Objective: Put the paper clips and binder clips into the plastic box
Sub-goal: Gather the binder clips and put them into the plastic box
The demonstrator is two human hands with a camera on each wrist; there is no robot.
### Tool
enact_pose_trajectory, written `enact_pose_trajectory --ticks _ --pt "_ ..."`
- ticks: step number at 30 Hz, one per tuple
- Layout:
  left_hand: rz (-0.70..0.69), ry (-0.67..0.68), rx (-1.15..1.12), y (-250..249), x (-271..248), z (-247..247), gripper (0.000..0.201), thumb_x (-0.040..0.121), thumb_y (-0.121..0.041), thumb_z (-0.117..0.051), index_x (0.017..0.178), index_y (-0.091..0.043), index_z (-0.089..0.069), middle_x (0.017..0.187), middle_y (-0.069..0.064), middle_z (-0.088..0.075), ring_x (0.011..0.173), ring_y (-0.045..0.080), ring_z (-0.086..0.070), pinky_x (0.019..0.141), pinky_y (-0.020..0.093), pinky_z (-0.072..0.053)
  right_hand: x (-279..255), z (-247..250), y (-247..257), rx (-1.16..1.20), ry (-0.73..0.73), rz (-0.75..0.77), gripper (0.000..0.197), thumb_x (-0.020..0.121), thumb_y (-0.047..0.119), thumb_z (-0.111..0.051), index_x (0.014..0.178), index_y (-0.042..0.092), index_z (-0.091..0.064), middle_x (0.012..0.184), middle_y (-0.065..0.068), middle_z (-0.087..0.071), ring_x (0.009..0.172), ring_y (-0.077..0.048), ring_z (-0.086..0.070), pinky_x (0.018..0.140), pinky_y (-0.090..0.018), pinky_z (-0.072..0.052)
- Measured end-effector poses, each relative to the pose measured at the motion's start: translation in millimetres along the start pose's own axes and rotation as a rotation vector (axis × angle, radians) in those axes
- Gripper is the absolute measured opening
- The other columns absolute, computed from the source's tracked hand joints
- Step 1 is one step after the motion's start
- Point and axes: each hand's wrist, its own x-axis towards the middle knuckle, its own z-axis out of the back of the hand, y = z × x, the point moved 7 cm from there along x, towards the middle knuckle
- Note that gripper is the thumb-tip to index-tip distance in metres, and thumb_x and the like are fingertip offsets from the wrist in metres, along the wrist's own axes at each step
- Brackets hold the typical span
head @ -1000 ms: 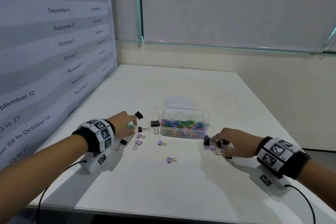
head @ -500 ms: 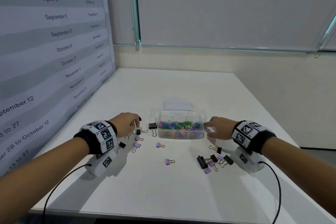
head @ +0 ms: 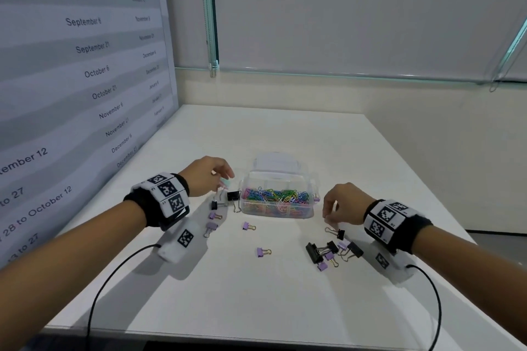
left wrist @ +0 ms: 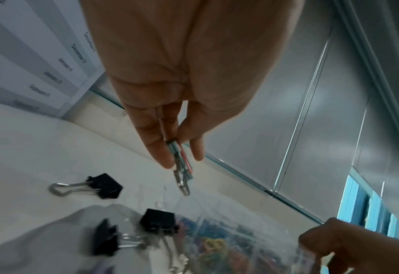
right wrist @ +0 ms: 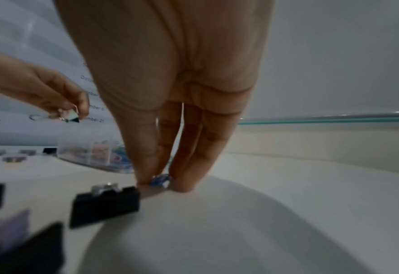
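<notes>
My left hand point(head: 209, 177) pinches small binder clip point(left wrist: 181, 166), handles hanging down, just left of plastic box point(head: 278, 202); short move right puts it over opening. My right hand point(head: 340, 204) nips blue paper clip point(right wrist: 159, 180) on table point(head: 285, 293), box up-left.

My left hand point(head: 209, 177) is raised, its fingertips point(left wrist: 163, 157) pinched together (thumb opposite). My right hand point(head: 340, 204) points down, fingertips point(right wrist: 147, 176) pinching.

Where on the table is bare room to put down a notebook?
Bare: the table near its front edge, and behind the box to the far wall. Crowded: binder clips by the left hand and a cluster near the right hand.
</notes>
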Motion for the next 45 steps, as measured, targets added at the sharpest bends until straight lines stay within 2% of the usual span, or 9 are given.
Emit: enact_pose_trajectory --ticks 4,7,11,16,23,31,34,38,45 --pt "-0.041 0.291 -0.125 -27.3 -13.1 -33.5 0.033 0.086 0.014 -0.038 0.085 -0.011 -0.059 0.094 0.005 -0.061 0.068 0.006 -0.063 0.057 0.011 -0.052 7.0 0.2 1.7 0.091 0.032 -0.031 0.017 0.071 0.002 -0.064 0.066 0.019 -0.065 0.073 0.001 -0.069 0.061 -0.004 -0.058 0.055 -0.013 -0.044" --pt "-0.096 0.451 -0.015 -37.9 -30.1 -67.1 0.026 0.086 0.009 -0.046 0.096 -0.010 -0.060 0.096 0.002 -0.062 0.067 -0.002 -0.062 0.068 0.015 -0.054 8.3 -3.3 -0.6 0.120 0.073 -0.088 0.018 0.066 0.001 -0.064 0.067 0.019 -0.062 0.062 0.007 -0.061 0.060 -0.009 -0.058 0.061 -0.022 -0.052" --pt "-0.160 0.391 0.253 -34.9 -31.5 -72.9 0.022 0.089 -0.010 -0.054 0.109 -0.014 -0.061 0.111 0.002 -0.063 0.069 0.000 -0.055 0.067 0.011 -0.044 7.3 -0.1 4.0 0.114 0.076 -0.060 0.012 0.066 0.000 -0.064 0.070 0.011 -0.066 0.061 0.004 -0.063 0.052 -0.006 -0.058 0.060 -0.023 -0.053" --pt "-0.049 0.162 0.336 -2.7 -20.8 -16.1 0.021 0.089 -0.006 -0.049 0.102 -0.014 -0.064 0.097 -0.003 -0.058 0.074 0.008 -0.053 0.065 0.014 -0.040 10.8 31.4 16.9 0.143 -0.058 0.017 0.019 0.070 0.004 -0.069 0.064 0.019 -0.058 0.055 0.007 -0.058 0.039 0.004 -0.054 0.059 -0.020 -0.051" --pt "0.257 0.144 0.436 74.5 -29.2 9.5 0.033 0.075 -0.030 -0.068 0.106 -0.024 -0.061 0.100 -0.005 -0.058 0.087 0.012 -0.054 0.081 0.024 -0.044 26.2 40.8 39.8 0.217 -0.232 0.110 0.016 0.089 0.013 -0.054 0.094 0.017 -0.068 0.087 0.005 -0.062 0.063 -0.001 -0.053 0.064 -0.020 -0.045" --pt "0.141 0.207 0.323 55.9 -29.0 -14.8 0.019 0.079 -0.015 -0.068 0.098 -0.018 -0.066 0.091 -0.005 -0.060 0.071 0.003 -0.053 0.058 0.003 -0.037 8.8 0.4 118.0 0.022 0.016 0.432 0.023 0.081 0.027 -0.068 0.102 0.018 -0.069 0.083 0.008 -0.059 0.062 -0.001 -0.049 0.061 -0.012 -0.037" --pt "0.069 0.281 0.318 34.0 -30.6 -33.4 0.011 0.081 -0.019 -0.066 0.091 -0.023 -0.066 0.091 -0.005 -0.065 0.072 0.003 -0.055 0.061 0.007 -0.040 16.2 -20.0 134.7 0.018 0.131 0.400 0.036 0.078 0.033 -0.071 0.111 0.019 -0.065 0.085 0.006 -0.058 0.073 -0.008 -0.049 0.066 -0.020 -0.036" --pt "-0.032 0.392 0.353 5.2 -36.5 -56.3 0.025 0.083 -0.024 -0.066 0.107 -0.018 -0.065 0.096 -0.002 -0.066 0.084 0.008 -0.055 0.067 0.010 -0.039 22.7 -30.2 145.5 -0.020 0.148 0.378 0.029 0.074 0.028 -0.074 0.099 0.015 -0.068 0.091 -0.004 -0.069 0.075 -0.011 -0.052 0.062 -0.022 -0.036" --pt "-0.091 0.378 0.352 -17.9 -43.0 -65.7 0.026 0.082 -0.022 -0.065 0.107 -0.019 -0.060 0.088 -0.013 -0.059 0.076 0.006 -0.054 0.069 0.019 -0.043 24.0 -29.4 131.2 0.091 0.197 0.324 0.016 0.072 0.015 -0.076 0.087 0.010 -0.073 0.071 -0.005 -0.071 0.057 -0.012 -0.057 0.057 -0.009 -0.042"
